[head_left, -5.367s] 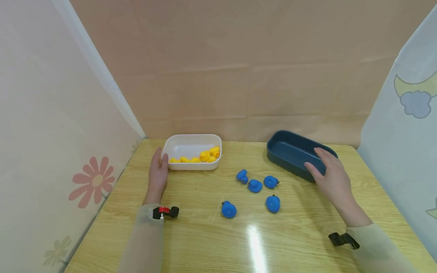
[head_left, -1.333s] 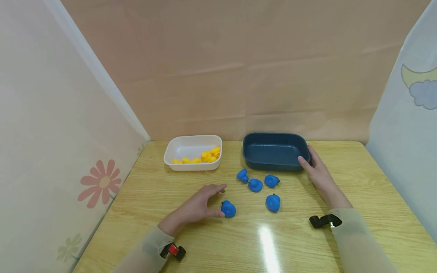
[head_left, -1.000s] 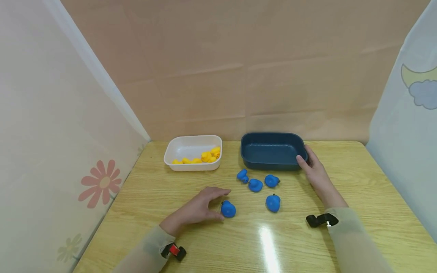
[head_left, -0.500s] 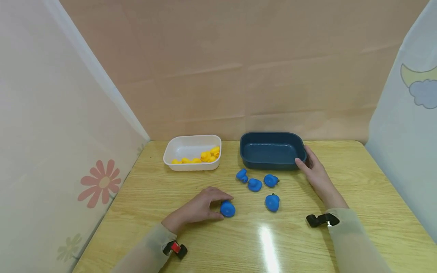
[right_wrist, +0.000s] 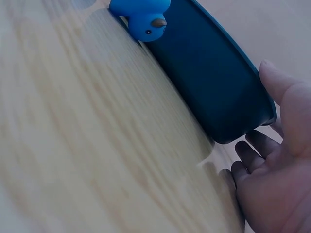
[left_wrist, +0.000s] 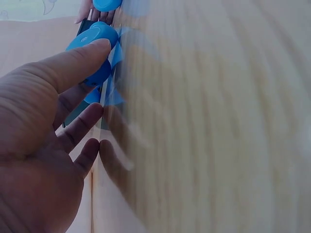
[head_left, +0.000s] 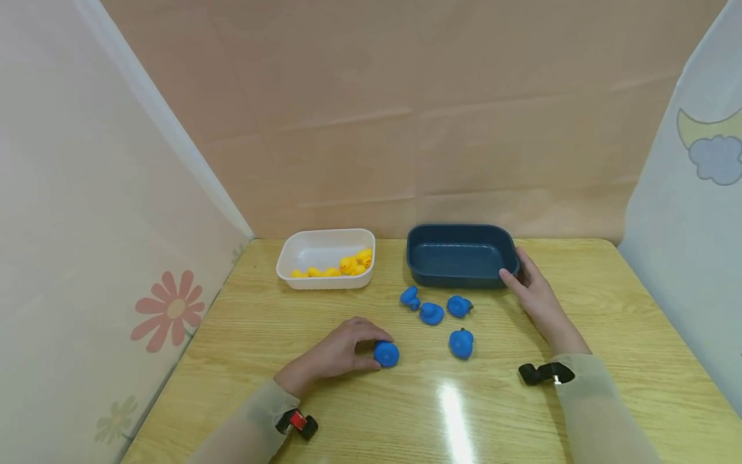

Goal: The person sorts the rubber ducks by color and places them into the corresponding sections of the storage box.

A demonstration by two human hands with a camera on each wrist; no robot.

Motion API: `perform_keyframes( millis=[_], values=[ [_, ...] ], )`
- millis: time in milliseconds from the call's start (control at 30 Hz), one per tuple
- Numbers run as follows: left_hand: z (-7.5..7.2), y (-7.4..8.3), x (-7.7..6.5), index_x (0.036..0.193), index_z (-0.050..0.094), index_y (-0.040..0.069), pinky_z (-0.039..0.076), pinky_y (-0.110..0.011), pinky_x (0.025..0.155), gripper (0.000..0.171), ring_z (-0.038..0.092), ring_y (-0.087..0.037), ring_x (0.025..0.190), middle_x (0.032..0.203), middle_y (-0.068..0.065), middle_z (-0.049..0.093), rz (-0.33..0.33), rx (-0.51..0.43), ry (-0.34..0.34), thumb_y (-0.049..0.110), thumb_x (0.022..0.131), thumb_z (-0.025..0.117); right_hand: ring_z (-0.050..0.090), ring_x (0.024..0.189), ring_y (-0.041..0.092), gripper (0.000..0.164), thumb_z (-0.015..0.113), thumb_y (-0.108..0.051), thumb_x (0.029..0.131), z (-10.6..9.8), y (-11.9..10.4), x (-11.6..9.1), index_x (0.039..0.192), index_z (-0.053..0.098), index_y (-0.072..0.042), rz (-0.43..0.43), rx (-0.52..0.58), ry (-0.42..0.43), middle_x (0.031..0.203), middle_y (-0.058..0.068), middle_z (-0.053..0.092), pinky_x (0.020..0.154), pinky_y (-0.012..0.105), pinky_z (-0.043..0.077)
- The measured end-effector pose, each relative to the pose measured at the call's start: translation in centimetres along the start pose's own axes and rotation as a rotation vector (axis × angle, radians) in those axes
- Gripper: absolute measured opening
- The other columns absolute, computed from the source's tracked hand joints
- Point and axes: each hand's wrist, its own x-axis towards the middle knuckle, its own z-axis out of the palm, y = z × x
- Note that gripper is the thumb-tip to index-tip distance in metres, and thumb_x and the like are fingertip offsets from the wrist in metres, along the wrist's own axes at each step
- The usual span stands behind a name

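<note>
My left hand [head_left: 343, 348] pinches a blue rubber duck [head_left: 386, 354] on the table between thumb and fingertips. In the left wrist view the thumb lies across this duck [left_wrist: 101, 33], while the lower fingers stay loosely bent at the table top. My right hand [head_left: 540, 296] holds the right end of a dark blue tray [head_left: 458, 282], its thumb at the near corner and its fingers round the end wall. The right wrist view shows the thumb at the tray's rim [right_wrist: 228, 39]. Several more blue ducks [head_left: 461, 344] lie loose between the hands and the tray.
To the left of the dark tray stands a white tray [head_left: 290, 254] with several yellow rubber ducks [head_left: 349, 265] in it. A tan backdrop [head_left: 371, 129] rises behind the wooden table [head_left: 243, 322], and printed curtains [head_left: 116, 193] hang at both sides.
The dark tray has been turned straight and shifted left with my right hand. My left hand has left the white tray, reached to the nearest blue duck and closed its fingers on it.
</note>
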Motion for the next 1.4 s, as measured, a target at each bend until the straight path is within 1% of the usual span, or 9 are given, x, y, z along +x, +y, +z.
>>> perform_keyframes(
  millis=[133, 367, 533, 667, 800, 967, 1033, 1233, 1400],
  values=[
    [0.0, 0.0, 0.0, 0.141, 0.075, 0.026, 0.045, -0.043, 0.117, 0.047, 0.058, -0.012, 0.132, 0.137, 0.018, 0.071, -0.013, -0.001, 0.005, 0.024, 0.096, 0.09, 0.005, 0.168, 0.041, 0.093, 0.062, -0.046, 0.114, 0.2, 0.1, 0.1, 0.179, -0.001, -0.025, 0.005, 0.007, 0.005, 0.184, 0.01, -0.001, 0.132, 0.062, 0.012],
    [0.1, 0.2, 0.0, 0.147, 0.072, 0.027, 0.046, -0.043, 0.116, 0.048, 0.058, -0.011, 0.131, 0.136, 0.019, 0.071, -0.047, -0.009, 0.014, 0.031, 0.1, 0.086, 0.005, 0.168, 0.042, 0.093, 0.062, -0.048, 0.114, 0.4, 0.0, -0.2, 0.179, -0.001, -0.026, 0.016, 0.007, 0.02, 0.184, 0.011, 0.0, 0.132, 0.063, 0.012],
    [0.1, 0.5, 0.1, 0.148, 0.07, 0.027, 0.049, -0.042, 0.115, 0.049, 0.059, -0.012, 0.13, 0.14, 0.015, 0.068, -0.079, -0.054, 0.048, 0.033, 0.102, 0.084, 0.005, 0.167, 0.044, 0.093, 0.061, -0.048, 0.114, 0.4, 0.1, -0.3, 0.179, -0.002, -0.024, 0.02, 0.002, 0.019, 0.184, 0.014, 0.0, 0.132, 0.064, 0.013],
    [-0.1, 1.0, 0.6, 0.148, 0.07, 0.027, 0.05, -0.044, 0.114, 0.049, 0.059, -0.013, 0.129, 0.141, 0.014, 0.068, -0.12, -0.074, 0.126, 0.031, 0.101, 0.085, 0.007, 0.167, 0.045, 0.091, 0.06, -0.046, 0.115, 0.4, 0.1, -0.4, 0.179, -0.001, -0.022, 0.015, -0.002, 0.022, 0.183, 0.016, 0.001, 0.132, 0.063, 0.013],
    [-0.5, 1.6, 1.5, 0.146, 0.071, 0.023, 0.052, -0.045, 0.111, 0.05, 0.061, -0.013, 0.124, 0.135, 0.012, 0.07, -0.164, -0.051, 0.234, 0.027, 0.099, 0.087, 0.009, 0.167, 0.044, 0.09, 0.059, -0.045, 0.115, 0.3, 0.0, -0.4, 0.179, 0.0, -0.022, 0.012, -0.009, 0.024, 0.183, 0.016, 0.003, 0.132, 0.061, 0.015],
    [-0.9, 2.3, 3.0, 0.142, 0.071, 0.013, 0.056, -0.05, 0.107, 0.046, 0.065, -0.019, 0.116, 0.127, 0.004, 0.073, -0.157, -0.035, 0.355, 0.023, 0.1, 0.087, 0.012, 0.166, 0.045, 0.09, 0.06, -0.047, 0.114, 0.2, 0.0, -0.2, 0.179, 0.003, -0.023, -0.004, -0.022, 0.035, 0.183, 0.017, 0.007, 0.131, 0.064, 0.017],
    [-1.0, 2.6, 3.5, 0.141, 0.071, 0.012, 0.057, -0.052, 0.106, 0.045, 0.066, -0.02, 0.114, 0.126, 0.002, 0.074, -0.149, -0.024, 0.398, 0.022, 0.1, 0.087, 0.015, 0.166, 0.047, 0.09, 0.061, -0.047, 0.114, 0.2, 0.1, -0.1, 0.18, 0.004, -0.023, -0.012, -0.031, 0.038, 0.183, 0.018, 0.009, 0.13, 0.066, 0.018],
    [-1.6, 3.8, 4.9, 0.14, 0.073, 0.012, 0.056, -0.056, 0.104, 0.044, 0.064, -0.026, 0.115, 0.124, 0.0, 0.074, -0.157, -0.002, 0.514, 0.024, 0.099, 0.088, 0.016, 0.165, 0.048, 0.089, 0.06, -0.046, 0.115, 0.1, 0.0, 0.1, 0.18, 0.004, -0.022, -0.016, -0.032, 0.03, 0.182, 0.021, 0.012, 0.13, 0.066, 0.019],
    [-2.0, 4.5, 6.0, 0.139, 0.074, 0.011, 0.054, -0.054, 0.104, 0.045, 0.064, -0.03, 0.117, 0.123, -0.001, 0.075, -0.16, 0.009, 0.568, 0.025, 0.099, 0.088, 0.018, 0.165, 0.048, 0.087, 0.06, -0.043, 0.115, 0.1, 0.4, -0.1, 0.179, 0.004, -0.022, -0.022, -0.043, 0.04, 0.182, 0.021, 0.013, 0.13, 0.065, 0.02]
  ],
)
